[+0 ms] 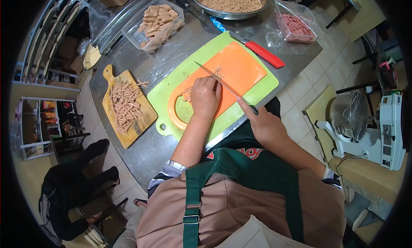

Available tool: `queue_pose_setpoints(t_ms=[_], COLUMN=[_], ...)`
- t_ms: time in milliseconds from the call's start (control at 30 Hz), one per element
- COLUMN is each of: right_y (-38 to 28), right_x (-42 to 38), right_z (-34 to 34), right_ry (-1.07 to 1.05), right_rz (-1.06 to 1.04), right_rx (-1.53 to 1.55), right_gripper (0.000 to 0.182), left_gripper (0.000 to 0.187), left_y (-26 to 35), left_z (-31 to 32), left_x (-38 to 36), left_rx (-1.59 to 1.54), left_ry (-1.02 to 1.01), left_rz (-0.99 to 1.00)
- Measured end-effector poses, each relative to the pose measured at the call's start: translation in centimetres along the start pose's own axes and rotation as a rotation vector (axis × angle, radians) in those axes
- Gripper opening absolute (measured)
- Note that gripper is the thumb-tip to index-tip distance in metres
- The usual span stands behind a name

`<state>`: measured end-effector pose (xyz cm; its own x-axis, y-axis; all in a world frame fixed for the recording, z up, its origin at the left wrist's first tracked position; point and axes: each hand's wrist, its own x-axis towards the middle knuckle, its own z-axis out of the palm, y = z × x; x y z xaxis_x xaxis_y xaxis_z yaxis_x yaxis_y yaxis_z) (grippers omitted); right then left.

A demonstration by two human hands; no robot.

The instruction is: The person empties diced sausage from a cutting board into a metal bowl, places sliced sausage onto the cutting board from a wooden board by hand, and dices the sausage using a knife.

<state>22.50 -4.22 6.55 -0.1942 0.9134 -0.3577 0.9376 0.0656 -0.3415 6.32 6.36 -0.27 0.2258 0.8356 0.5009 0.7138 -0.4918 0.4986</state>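
Clasping the knife (pixel 225 84) in the right grip (pixel 268 126), curling the left grip (pixel 204 95) over the orange board (pixel 246 66); cannot tell if pinching the brown sticks (pixel 186 95) alongside.

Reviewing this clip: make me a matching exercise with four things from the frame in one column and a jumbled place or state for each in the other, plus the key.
Things
1. wooden board
2. orange board
3. right hand
4. metal bowl

Places and states
A. holds the knife
B. filled with small tan bits
C. heaped with thin sticks
D. lies on the green board

Pairs: 1-C, 2-D, 3-A, 4-B
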Motion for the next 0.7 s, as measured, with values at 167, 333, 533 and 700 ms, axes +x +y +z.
queue_pose_setpoints(t_ms=[167, 333, 533, 700], right_y=[0.5, 0.0, 0.4, 0.7], right_x=[2.5, 0.0, 1.7, 2.4], right_z=[0.8, -0.6, 1.0, 0.1], right_ry=[0.081, 0.066, 0.036, 0.068], right_rz=[-0.044, -0.046, -0.033, -0.070], right_rx=[0.070, 0.018, -0.009, 0.082], right_gripper=[0.065, 0.064, 0.065, 0.066], left_gripper=[0.009, 0.008, 0.008, 0.007], left_y=[-0.4, -0.2, -0.2, -0.2], left_z=[0.4, 0.3, 0.3, 0.0], left_x=[-0.3, -0.5, -0.3, -0.4], left_rx=[-0.011, -0.025, -0.034, 0.039], left_ry=[0.055, 0.051, 0.066, 0.034], left_rz=[-0.003, -0.019, -0.011, -0.041])
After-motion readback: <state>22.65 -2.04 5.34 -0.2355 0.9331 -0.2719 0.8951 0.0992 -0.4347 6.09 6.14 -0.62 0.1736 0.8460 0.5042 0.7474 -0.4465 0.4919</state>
